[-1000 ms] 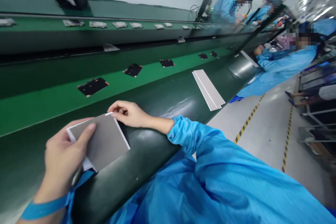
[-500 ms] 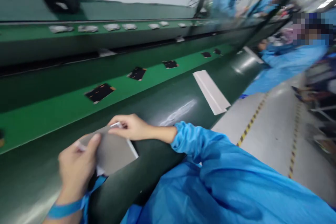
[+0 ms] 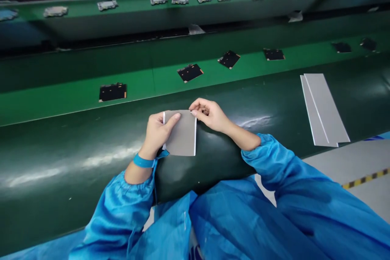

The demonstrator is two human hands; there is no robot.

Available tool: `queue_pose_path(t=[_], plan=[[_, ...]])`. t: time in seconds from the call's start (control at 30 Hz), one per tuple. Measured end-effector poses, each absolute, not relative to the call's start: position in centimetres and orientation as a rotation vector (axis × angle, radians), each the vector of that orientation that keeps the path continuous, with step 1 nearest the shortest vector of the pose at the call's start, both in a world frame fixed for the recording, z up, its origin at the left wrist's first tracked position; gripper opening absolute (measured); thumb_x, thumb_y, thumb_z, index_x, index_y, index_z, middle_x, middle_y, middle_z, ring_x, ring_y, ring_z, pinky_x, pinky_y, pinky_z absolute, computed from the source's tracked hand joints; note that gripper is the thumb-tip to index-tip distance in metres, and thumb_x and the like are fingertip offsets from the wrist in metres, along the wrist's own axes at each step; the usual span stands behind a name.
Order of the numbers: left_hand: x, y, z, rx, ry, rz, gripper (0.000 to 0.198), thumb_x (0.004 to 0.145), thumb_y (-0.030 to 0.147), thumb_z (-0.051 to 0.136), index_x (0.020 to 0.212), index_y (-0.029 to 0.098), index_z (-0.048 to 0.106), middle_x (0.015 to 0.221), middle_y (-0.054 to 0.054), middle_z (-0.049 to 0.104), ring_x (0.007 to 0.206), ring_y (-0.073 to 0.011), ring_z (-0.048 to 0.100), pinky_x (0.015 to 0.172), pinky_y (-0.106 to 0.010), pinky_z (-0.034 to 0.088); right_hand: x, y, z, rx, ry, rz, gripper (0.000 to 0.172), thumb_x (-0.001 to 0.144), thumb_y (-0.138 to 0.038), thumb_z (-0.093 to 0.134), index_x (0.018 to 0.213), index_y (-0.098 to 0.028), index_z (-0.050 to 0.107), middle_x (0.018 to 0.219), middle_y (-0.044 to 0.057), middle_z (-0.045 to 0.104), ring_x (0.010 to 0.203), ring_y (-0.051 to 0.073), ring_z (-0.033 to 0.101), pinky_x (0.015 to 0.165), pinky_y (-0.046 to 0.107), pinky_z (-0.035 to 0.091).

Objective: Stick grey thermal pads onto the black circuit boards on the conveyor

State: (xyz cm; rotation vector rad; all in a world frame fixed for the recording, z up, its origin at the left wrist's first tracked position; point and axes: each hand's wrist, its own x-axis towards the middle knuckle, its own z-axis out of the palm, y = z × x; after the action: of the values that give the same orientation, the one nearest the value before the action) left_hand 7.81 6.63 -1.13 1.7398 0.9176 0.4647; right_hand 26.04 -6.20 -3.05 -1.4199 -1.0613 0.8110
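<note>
A grey square sheet with white edges (image 3: 183, 134) rests over the rounded dark green table edge (image 3: 91, 158). My left hand (image 3: 158, 132) grips its left side, thumb lying across the grey face. My right hand (image 3: 210, 114) pinches the sheet's upper right corner with closed fingertips. Both arms wear blue sleeves, and a blue band circles my left wrist (image 3: 143, 161).
A stack of long grey sheets (image 3: 324, 109) lies on the table to the right. Several black flat parts (image 3: 189, 72) ride the bright green conveyor belt (image 3: 61, 101) beyond. Several small silver parts (image 3: 106, 5) line a farther belt. Grey floor with yellow-black tape (image 3: 365, 178) lies at lower right.
The view has swung left and down, so the co-workers at the right have left the picture. The grey sheet now sits centred between my hands, both still holding it.
</note>
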Motion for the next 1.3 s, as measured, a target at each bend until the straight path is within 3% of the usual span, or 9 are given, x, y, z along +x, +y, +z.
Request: queue_pose_path(t=[0.13,0.4,0.57,0.73,0.93,1.07,1.2,1.3], plan=[[8.0,6.5,-1.0,1.761,0.889,0.417,0.042,0.076,0.056,0.079,0.079,0.014,0.080,0.073,-0.006,0.075,0.064,-0.0167,0.061,0.053,-0.023,0.046,26.5,-6.2,-2.9,-1.471,-1.165,0.690,0.014,0.091,-0.032,0.068,0.089,-0.018,0.068,0.090,0.001,0.062,0.064,0.010,0.050,0.062,0.027,0.040],[8.0,6.4,-1.1,1.750,0.895,0.424,0.041,0.078,0.054,0.079,0.083,0.014,0.083,0.079,-0.007,0.079,0.066,-0.0176,0.064,0.054,-0.023,0.048,25.9,-6.7,-2.1,-1.516,-1.304,0.433,0.013,0.093,-0.022,0.063,0.080,-0.020,0.063,0.086,0.003,0.059,0.069,0.014,0.047,0.067,0.031,0.040],[8.0,6.3,-1.0,1.732,0.891,0.404,0.041,0.077,0.055,0.079,0.082,0.014,0.082,0.075,-0.006,0.077,0.063,-0.0169,0.063,0.052,-0.023,0.046,25.9,-6.3,-2.7,-1.490,-1.088,0.596,0.012,0.095,-0.033,0.065,0.093,-0.021,0.066,0.087,0.002,0.062,0.070,0.014,0.049,0.063,0.029,0.040],[8.0,6.2,-0.8,1.759,0.864,0.368,0.040,0.078,0.055,0.078,0.073,0.015,0.076,0.065,-0.003,0.068,0.056,-0.0138,0.054,0.048,-0.023,0.040,25.9,-6.1,-3.2,-1.453,-1.073,0.717,0.018,0.090,-0.030,0.069,0.105,-0.020,0.067,0.094,0.001,0.069,0.065,0.011,0.047,0.063,0.027,0.040],[8.1,6.1,-0.9,1.763,0.856,0.358,0.041,0.077,0.055,0.078,0.068,0.015,0.072,0.061,-0.002,0.064,0.055,-0.0126,0.051,0.048,-0.022,0.038,25.3,-6.5,-2.8,-1.516,-1.142,0.677,0.016,0.092,-0.026,0.066,0.107,-0.022,0.062,0.087,-0.002,0.064,0.060,0.010,0.041,0.062,0.027,0.039],[8.0,6.2,-1.3,1.738,0.862,0.372,0.042,0.077,0.056,0.080,0.076,0.014,0.079,0.068,-0.004,0.071,0.059,-0.0142,0.056,0.051,-0.023,0.043,25.4,-6.2,-2.8,-1.510,-1.097,0.605,0.015,0.095,-0.030,0.065,0.107,-0.023,0.058,0.084,-0.002,0.058,0.059,0.010,0.037,0.061,0.028,0.037],[7.9,6.2,-1.3,1.723,0.873,0.411,0.044,0.077,0.058,0.080,0.080,0.014,0.081,0.073,-0.006,0.075,0.062,-0.0156,0.061,0.053,-0.023,0.045,26.8,-4.9,-4.5,-1.397,-0.823,0.522,0.035,0.094,-0.049,0.071,0.106,-0.024,0.050,0.093,0.002,0.060,0.072,0.013,0.052,0.063,0.026,0.041],[7.8,6.0,-0.8,1.778,0.866,0.445,0.043,0.078,0.057,0.078,0.081,0.014,0.081,0.073,-0.006,0.075,0.063,-0.0164,0.062,0.054,-0.023,0.047,27.8,-3.9,-6.0,-1.317,-0.710,0.435,0.046,0.088,-0.055,0.077,0.106,-0.026,0.046,0.088,0.000,0.059,0.068,0.012,0.049,0.060,0.025,0.038]])
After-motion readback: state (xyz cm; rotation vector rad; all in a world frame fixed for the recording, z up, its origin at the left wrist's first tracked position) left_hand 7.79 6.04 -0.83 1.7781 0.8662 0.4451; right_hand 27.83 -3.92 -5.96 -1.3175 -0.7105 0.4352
